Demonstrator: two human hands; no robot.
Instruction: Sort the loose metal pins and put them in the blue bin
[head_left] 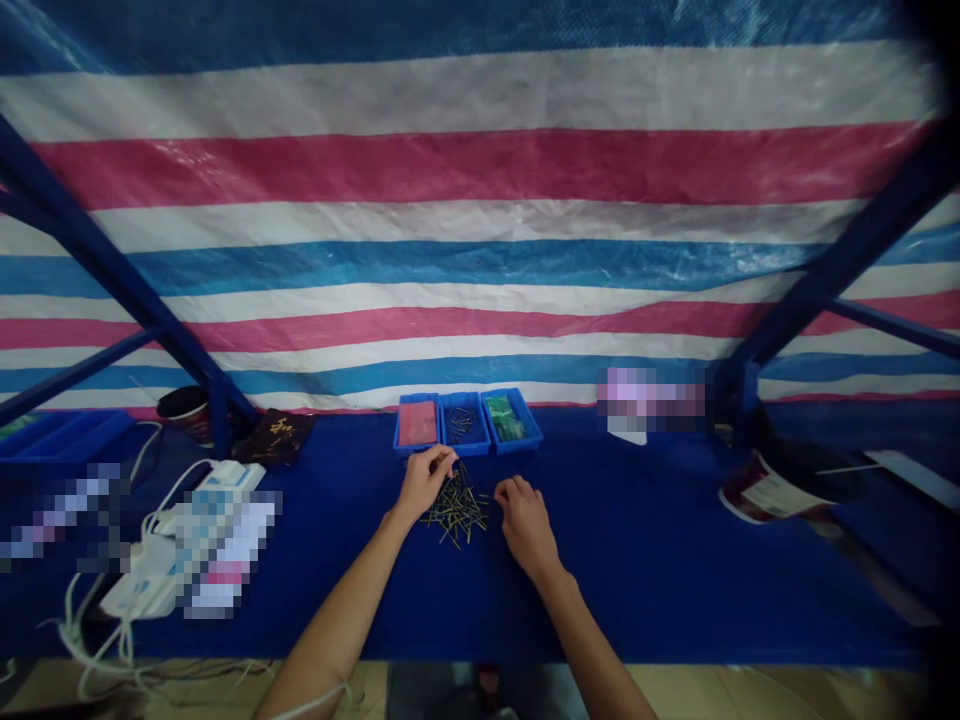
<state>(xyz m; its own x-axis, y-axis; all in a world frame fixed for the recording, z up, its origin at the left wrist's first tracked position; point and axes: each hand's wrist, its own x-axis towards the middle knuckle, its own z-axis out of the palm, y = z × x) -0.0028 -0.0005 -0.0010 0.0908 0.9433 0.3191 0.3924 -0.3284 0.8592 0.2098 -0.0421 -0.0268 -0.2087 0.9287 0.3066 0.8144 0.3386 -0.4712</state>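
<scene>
A loose pile of thin, dark and brassy screw-like pieces [459,512] lies on the blue table in front of me. At the pile's upper left edge is my left hand [424,486], its thumb and fingertips pinched together; anything between them is too small to make out. My right hand [526,522] rests just right of the pile with fingers curled and tips together, their contents hidden. Behind the pile stand three small blue bins: one with a pink stack [417,423], a middle one [466,447] with several thin dark pieces, and one holding green packets [506,418].
On the left lie a white power strip [150,578] with looping cables, a dark brown packet [276,437] and a blue tray [71,437]. A tub [780,487] stands at the right. Blue frame posts and a striped tarp [480,170] bound the back.
</scene>
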